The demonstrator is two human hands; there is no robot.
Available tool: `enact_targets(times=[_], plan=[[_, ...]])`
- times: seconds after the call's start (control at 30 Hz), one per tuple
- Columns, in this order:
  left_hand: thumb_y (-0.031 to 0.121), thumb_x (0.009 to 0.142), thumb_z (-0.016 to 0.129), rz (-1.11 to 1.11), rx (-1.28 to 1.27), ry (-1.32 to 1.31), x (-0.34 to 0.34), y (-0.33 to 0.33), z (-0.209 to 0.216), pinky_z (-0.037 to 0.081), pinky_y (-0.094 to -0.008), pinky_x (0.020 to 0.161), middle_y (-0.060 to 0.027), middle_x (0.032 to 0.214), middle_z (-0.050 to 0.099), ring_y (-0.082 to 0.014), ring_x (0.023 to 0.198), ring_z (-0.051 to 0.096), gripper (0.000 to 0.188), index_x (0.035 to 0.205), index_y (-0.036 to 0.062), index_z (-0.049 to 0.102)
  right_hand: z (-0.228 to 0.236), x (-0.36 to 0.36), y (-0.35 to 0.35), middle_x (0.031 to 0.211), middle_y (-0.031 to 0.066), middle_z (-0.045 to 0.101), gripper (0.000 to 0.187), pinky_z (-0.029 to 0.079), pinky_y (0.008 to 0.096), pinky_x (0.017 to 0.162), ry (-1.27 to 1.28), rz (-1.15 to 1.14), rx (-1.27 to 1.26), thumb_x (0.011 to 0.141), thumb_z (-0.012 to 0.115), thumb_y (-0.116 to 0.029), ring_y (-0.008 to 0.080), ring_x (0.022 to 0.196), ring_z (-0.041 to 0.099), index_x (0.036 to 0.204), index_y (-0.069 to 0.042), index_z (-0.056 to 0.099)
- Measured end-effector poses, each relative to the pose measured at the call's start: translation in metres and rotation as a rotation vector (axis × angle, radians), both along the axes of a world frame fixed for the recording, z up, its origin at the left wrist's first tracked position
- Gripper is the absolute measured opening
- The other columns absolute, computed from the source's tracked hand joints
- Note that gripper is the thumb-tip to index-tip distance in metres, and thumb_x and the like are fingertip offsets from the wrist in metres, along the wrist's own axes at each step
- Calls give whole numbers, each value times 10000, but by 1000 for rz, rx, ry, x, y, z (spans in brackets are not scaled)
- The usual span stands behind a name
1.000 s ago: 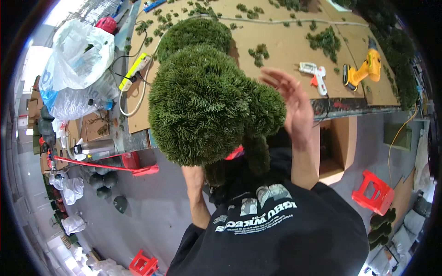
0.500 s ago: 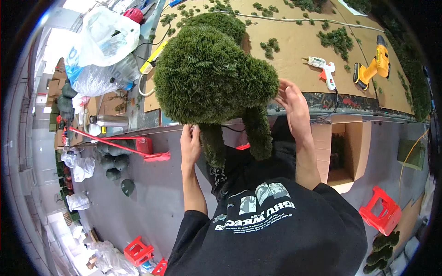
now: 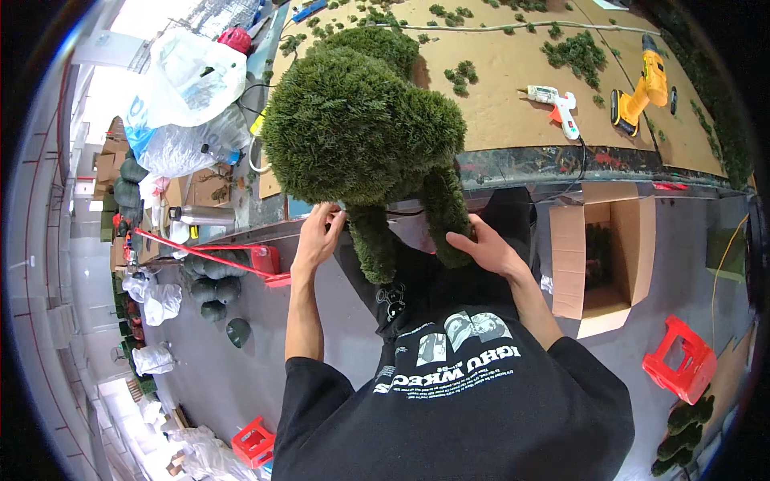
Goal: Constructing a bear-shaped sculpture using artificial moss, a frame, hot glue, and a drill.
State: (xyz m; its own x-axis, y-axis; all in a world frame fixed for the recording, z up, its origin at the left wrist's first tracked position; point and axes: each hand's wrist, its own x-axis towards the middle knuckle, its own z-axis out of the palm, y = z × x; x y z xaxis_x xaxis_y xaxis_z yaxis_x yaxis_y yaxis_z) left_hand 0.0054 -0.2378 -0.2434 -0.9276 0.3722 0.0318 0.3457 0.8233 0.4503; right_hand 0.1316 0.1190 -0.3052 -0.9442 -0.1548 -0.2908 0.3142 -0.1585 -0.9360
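Note:
A bushy green artificial-grass figure (image 3: 345, 120), with a rounded body and two stubby legs, rests at the table's near edge, legs hanging toward me. My right hand (image 3: 488, 247) has its thumb and fingers at the outer side of the right leg (image 3: 445, 212), closed around its lower part. Under the body, just left of the left leg (image 3: 370, 244), my left hand (image 3: 319, 234) has bent fingers drawn together near the lower foliage. What they pinch, if anything, is too small to make out.
On the cardboard-covered table (image 3: 497, 72) lie a white glue gun (image 3: 555, 108), a yellow cordless drill (image 3: 642, 88) and several loose green sprigs. Clear plastic bags (image 3: 196, 88) crowd the left. An open carton (image 3: 605, 260) stands below the table edge, near a red stool (image 3: 680, 361).
My right hand has dropped from the figure's right side to its right leg. My left hand has shifted slightly left, and the body appears a little lower left.

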Motion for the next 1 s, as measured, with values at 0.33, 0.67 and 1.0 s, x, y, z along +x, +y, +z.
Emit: enact_targets(times=[0.33,0.67,1.0], plan=[[197,881,781,-72,213,-34,57,19,34,548,-362,777,-114,1063,622,-269,860,652,310,1111,21,669,26,-3,-21,1129,74,693,386,568,304,854,-102,-115,-167,1019,699,-161,130,977,665,1315,42,557],[205,739,906,-62,243,1,80,27,56,564,-381,840,-104,1105,614,-284,933,659,506,1157,34,678,54,-28,-28,1087,75,707,367,557,274,809,-66,-271,-135,1017,690,-167,108,925,662,1291,55,586],[-29,790,771,-47,226,58,103,9,12,539,-385,853,-87,988,664,-289,972,654,170,936,42,722,72,-70,-26,1084,103,708,432,515,273,866,-40,-268,7,990,701,-251,132,971,650,1257,79,620]])
